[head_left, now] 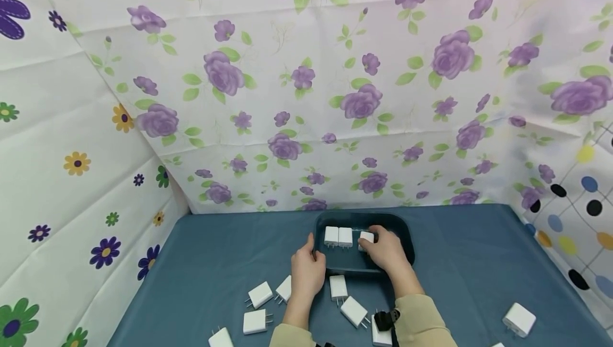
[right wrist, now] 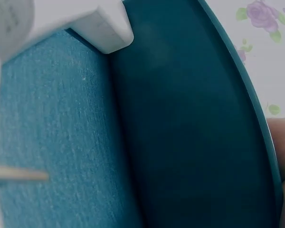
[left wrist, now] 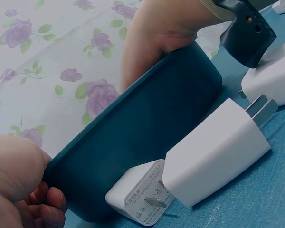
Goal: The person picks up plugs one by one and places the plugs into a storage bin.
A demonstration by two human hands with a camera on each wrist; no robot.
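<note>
Charger (head_left: 366,236), white and blocky, is inside the dark tray (head_left: 351,272), pinched between the thumb and fingers of the right hand (head_left: 388,254). Two more chargers (head_left: 345,236) sit in the tray just left of those fingers. The left hand (head_left: 308,271) has its fingers curled, gripping the tray's left end; loose chargers (head_left: 338,286) lie on the worktop (head_left: 230,246), nearer the person than both hands' fingers. The pinched charger looks stiff, smooth and probably light, perhaps slightly slippery; its flat sides seem the best hold, away from metal prongs like those (left wrist: 265,113) on the loose ones.
</note>
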